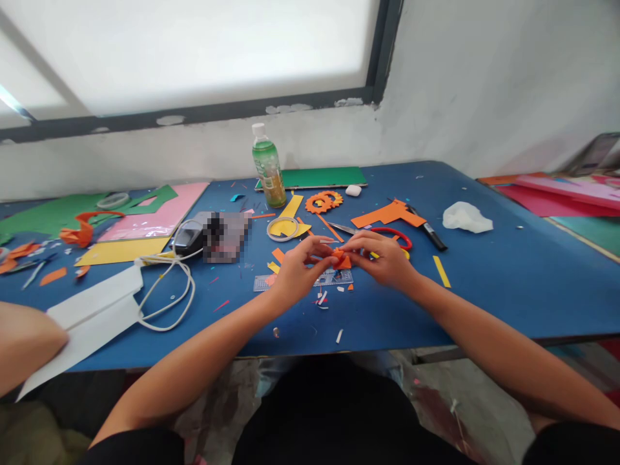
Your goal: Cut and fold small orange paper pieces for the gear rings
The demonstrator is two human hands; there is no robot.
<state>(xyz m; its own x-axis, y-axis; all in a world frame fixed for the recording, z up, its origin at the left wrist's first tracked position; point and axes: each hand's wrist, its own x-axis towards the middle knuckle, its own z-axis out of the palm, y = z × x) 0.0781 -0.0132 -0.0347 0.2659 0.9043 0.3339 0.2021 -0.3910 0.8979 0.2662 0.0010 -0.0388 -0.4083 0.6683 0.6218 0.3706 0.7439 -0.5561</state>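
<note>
Between my two hands, a small folded piece of orange paper [341, 259] is held a little above the table. My left hand [304, 263] pinches its left side with thumb and fingers. From the right, the fingertips of my right hand [382, 257] close on the same piece. Under the hands lies a clear plastic ruler [334, 278], partly covered. Scissors with red handles [404, 237] rest just behind my right hand, their blades pointing left. A roll of tape [283, 228] and yellow paper strips [293, 206] lie beyond my left hand.
A green-labelled bottle [268, 169] stands at the back. Orange cut paper [390, 214], a black marker [433, 236], an orange paper ring [323, 202] and crumpled white tissue [467, 217] lie around. Left are a white cable [191, 284] and another person's arm [29, 342] by white paper [97, 316].
</note>
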